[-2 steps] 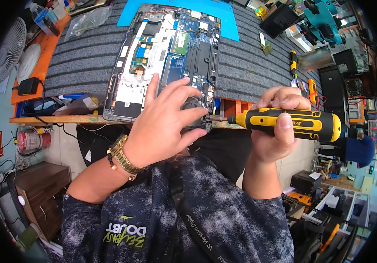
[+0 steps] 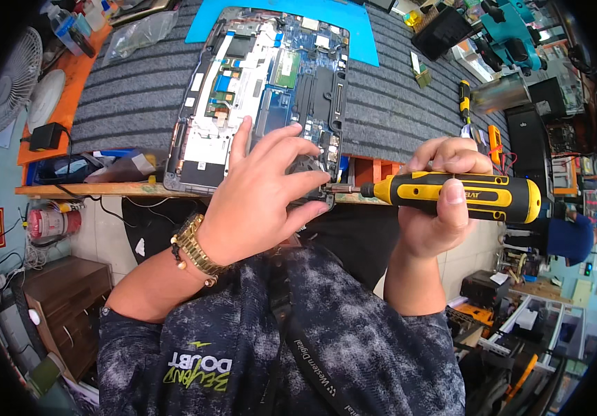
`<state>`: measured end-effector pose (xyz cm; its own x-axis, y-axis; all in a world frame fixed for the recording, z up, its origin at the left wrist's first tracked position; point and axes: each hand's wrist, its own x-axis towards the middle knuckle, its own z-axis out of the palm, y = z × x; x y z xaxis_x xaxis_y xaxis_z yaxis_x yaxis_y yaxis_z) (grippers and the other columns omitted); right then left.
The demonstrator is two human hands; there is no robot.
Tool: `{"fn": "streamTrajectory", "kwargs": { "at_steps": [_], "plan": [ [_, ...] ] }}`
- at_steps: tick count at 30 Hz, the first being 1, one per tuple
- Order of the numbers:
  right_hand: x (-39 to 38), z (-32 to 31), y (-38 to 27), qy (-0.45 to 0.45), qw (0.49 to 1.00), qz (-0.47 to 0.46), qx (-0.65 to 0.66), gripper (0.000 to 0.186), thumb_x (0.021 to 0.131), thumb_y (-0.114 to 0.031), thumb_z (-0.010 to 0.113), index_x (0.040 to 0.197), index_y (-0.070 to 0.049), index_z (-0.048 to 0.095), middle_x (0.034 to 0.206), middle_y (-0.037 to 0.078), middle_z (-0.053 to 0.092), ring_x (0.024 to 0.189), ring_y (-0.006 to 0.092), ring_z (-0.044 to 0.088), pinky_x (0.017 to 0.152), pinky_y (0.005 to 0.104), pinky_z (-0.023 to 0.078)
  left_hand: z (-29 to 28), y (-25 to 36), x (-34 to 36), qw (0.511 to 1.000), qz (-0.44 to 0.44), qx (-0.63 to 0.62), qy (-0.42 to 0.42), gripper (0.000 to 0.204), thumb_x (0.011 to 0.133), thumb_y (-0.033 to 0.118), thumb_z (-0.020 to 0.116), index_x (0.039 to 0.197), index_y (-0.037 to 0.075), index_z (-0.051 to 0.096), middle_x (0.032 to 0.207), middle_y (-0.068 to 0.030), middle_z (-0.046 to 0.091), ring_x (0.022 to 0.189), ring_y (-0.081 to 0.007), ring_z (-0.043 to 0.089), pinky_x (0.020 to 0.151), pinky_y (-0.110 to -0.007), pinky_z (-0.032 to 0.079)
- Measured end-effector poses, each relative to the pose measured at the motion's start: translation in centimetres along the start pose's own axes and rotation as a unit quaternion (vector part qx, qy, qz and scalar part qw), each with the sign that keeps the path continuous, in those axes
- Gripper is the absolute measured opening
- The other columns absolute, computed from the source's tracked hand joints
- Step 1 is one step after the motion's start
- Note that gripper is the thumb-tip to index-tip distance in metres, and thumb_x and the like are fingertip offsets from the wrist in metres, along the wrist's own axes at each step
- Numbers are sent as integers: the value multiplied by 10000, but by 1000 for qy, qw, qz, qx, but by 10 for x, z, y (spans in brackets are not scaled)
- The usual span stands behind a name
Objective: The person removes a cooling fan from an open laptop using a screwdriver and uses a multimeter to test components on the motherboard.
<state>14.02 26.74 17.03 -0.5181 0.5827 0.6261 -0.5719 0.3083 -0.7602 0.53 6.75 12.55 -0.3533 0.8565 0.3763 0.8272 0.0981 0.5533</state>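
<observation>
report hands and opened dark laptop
Left hand over opened dark laptop. Right hand gripping yellow-and-black screwdriver, metal tip near laptop's corner. Left index finger close beside tip.

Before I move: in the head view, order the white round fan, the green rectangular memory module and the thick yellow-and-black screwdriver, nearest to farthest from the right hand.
1. Thick yellow-and-black screwdriver: gripped in the right hand.
2. Green rectangular memory module: ahead and left, in the laptop.
3. White round fan: far left.

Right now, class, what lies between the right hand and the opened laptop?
In the head view, the screwdriver reaches across: its metal shaft and yellow nose lie between right hand and laptop.
</observation>
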Motion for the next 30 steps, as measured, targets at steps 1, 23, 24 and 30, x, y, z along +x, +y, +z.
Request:
{"fn": "streamTrajectory", "kwargs": {
  "at_steps": [1,23,24,30],
  "plan": [
    [1,0,0,3,1000,5,3,341,941,-239,754,1135,-40,556,1017,131,538,832,249,609,753,381,564,1,0,0,1000,5,-5,13,296,884,267,924,1159,181,858,1344,-33,703,1505,-333,576,1345,-688,185],
    [102,-169,116,235,904,357,4,274,1056,-289,774,1063,-36,668,845,57,614,625,182,610,572,337,531,22,-69,287,989,25,145,7,191,934,271,818,1003,116,906,1012,-133,829,1009,-349,785,857,-479,622],
    [101,-170,119,221,917,333,1,266,1051,-275,779,1075,-34,668,853,56,612,608,182,613,557,339,528,36,-73,304,989,14,150,11,189,935,275,809,1003,129,908,1025,-133,833,1020,-350,787,861,-484,625],
    [96,-160,122,178,921,326,-113,225,1069,-257,768,1078,-71,641,831,22,619,606,153,619,554,317,509,123,-84,358,974,-41,224,-3,207,976,283,725,1020,214,915,1138,-97,835,1138,-323,781,962,-552,583]
  ]
}}
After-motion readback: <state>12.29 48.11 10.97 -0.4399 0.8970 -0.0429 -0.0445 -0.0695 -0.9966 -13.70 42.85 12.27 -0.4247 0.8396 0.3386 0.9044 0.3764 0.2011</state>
